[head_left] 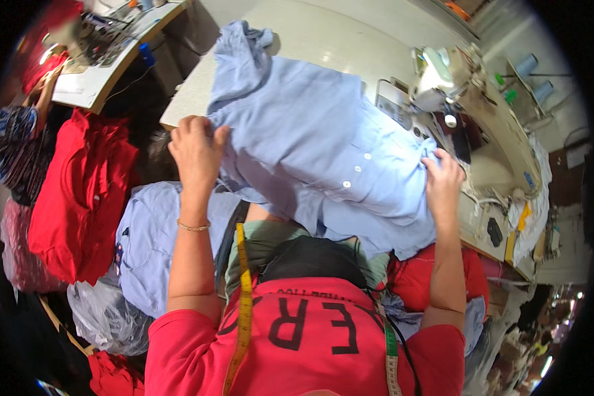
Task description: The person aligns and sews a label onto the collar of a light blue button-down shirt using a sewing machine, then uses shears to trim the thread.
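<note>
A light blue short-sleeved shirt with small white buttons lies spread over the pale sewing table, its lower folds hanging off the near edge onto my lap. At its right end, my right hand pinches the cloth between thumb and fingers. My left hand is at the shirt's left edge below the sleeve, with thumb and bent fingers apart and no cloth visibly gripped. A sewing machine stands on the table beyond the shirt's right part.
Red garments and light blue garments are piled at my left, by a clear plastic bag. More red cloth lies right of my lap. A yellow tape measure hangs round my neck. Another person's hand works at the far-left table.
</note>
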A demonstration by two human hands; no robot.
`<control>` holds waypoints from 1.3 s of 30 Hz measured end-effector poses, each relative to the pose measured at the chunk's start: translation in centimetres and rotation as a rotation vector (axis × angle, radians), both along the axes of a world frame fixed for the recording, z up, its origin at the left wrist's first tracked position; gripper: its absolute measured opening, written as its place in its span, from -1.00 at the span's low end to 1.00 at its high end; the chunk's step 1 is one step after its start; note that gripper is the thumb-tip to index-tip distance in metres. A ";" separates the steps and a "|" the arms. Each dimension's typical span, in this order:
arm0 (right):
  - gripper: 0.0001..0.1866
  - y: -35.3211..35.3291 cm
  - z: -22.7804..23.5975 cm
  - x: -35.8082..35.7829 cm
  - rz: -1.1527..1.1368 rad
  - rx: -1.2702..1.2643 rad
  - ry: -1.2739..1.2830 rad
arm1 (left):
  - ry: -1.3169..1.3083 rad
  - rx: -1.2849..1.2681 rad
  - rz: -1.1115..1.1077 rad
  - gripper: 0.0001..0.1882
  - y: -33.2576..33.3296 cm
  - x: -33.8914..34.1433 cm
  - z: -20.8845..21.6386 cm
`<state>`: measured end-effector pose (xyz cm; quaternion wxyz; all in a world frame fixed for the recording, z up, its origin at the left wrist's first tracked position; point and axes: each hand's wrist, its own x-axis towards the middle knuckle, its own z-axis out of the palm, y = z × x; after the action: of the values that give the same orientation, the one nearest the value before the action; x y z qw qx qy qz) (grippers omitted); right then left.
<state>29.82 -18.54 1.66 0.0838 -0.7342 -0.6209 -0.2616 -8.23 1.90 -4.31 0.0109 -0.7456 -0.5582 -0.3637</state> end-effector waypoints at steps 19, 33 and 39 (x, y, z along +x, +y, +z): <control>-0.47 -11.0 -18.3 -3.6 -0.589 0.718 1.732 | -0.386 -0.195 -0.116 -0.79 1.1 0.6 0.4; -0.57 -12.3 -15.5 -2.5 0.039 0.754 2.533 | -1.028 -0.449 -0.383 -0.86 1.9 -1.5 0.3; -0.56 -14.5 -3.7 -3.4 0.450 0.622 2.467 | -1.601 -0.518 -0.589 -0.62 3.5 -6.5 7.0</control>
<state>26.46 -33.09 -2.05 0.8066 -0.3191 -0.1565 0.4723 -14.76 5.38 2.68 -0.6451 -0.3605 -0.2489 -0.6260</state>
